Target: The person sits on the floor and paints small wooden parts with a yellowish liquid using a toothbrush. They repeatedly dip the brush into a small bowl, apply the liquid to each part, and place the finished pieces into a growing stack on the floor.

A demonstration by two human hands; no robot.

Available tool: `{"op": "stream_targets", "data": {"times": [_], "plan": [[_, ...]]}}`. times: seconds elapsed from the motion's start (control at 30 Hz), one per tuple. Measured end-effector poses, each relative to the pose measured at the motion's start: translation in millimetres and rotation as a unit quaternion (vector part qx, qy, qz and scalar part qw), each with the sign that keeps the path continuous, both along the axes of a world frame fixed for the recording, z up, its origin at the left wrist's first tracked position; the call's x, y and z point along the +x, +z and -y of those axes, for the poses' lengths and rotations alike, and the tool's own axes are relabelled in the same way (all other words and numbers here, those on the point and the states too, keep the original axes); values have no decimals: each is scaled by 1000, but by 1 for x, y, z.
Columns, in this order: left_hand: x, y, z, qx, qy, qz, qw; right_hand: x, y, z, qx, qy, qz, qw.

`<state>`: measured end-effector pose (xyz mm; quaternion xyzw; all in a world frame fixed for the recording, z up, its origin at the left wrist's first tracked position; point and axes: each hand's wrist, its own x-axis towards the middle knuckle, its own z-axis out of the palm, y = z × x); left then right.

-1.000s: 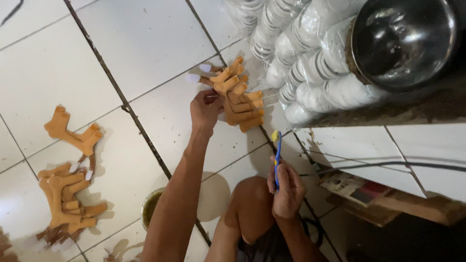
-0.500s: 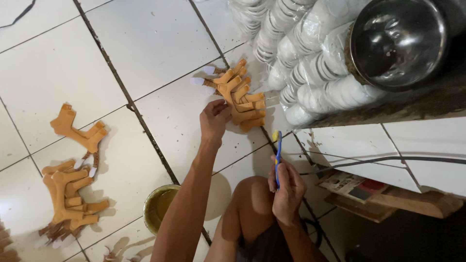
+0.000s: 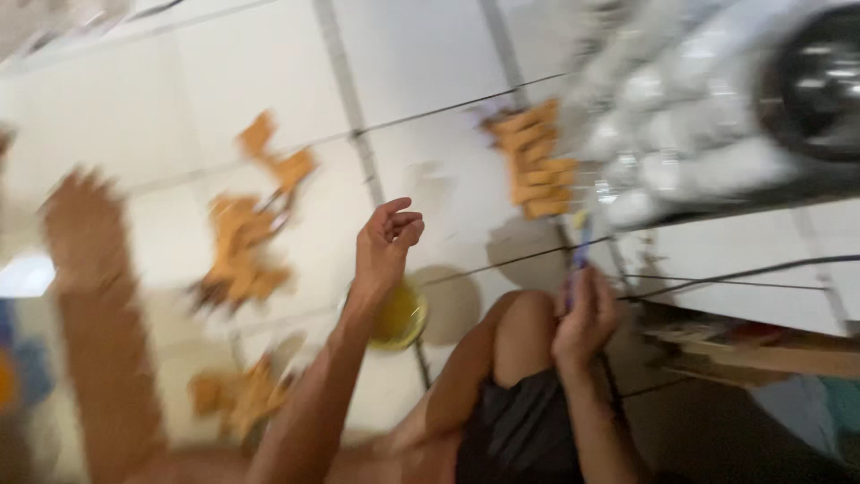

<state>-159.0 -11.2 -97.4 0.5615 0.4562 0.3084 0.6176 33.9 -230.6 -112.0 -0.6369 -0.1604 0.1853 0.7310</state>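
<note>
Blurrily, the left hand [image 3: 387, 240] hangs half-curled and empty mid-frame above a round yellow bowl [image 3: 400, 315]; the right hand [image 3: 584, 315] grips a thin blue stick [image 3: 582, 244]. Orange-brown wooden pieces [image 3: 536, 159] lie on the white tiled floor [image 3: 421, 72].

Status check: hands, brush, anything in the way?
Left hand empty, fingers curled, above the floor tiles. Right hand grips the blue brush. Yellow cup below left wrist. Wooden pieces lie untouched; frame blurred.

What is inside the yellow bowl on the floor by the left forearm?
The yellow bowl shows a yellowish interior, perhaps liquid; blur makes it unclear. The left hand is empty above it, and the forearm covers the bowl's left edge. The right hand holds a blue brush.
</note>
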Motion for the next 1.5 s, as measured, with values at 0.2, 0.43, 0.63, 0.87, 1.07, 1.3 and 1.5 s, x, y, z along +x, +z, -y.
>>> {"op": "stream_targets", "data": {"times": [0.2, 0.43, 0.63, 0.87, 1.07, 1.3, 1.5], "plan": [[-223, 21, 29, 190, 62, -204, 958, -34, 7, 14, -20, 46, 57, 997], [-383, 7, 87, 205, -112, -494, 838, -84, 29, 19, -4, 103, 136, 985], [-390, -16, 126, 393, -187, -579, 690, -110, 47, 42, -15, 120, 162, 979], [-389, 0, 122, 314, -231, -582, 714, -169, 51, 55, -21, 153, 97, 983], [-387, 52, 137, 194, -98, -331, 918, -215, 45, 62, -7, 249, -16, 968], [-395, 34, 139, -169, 46, -80, 981, -299, 42, 39, -133, 354, 86, 922], [-378, 23, 190, 59, 145, -130, 979, -329, 90, 35, -143, 403, 56, 902]]}}
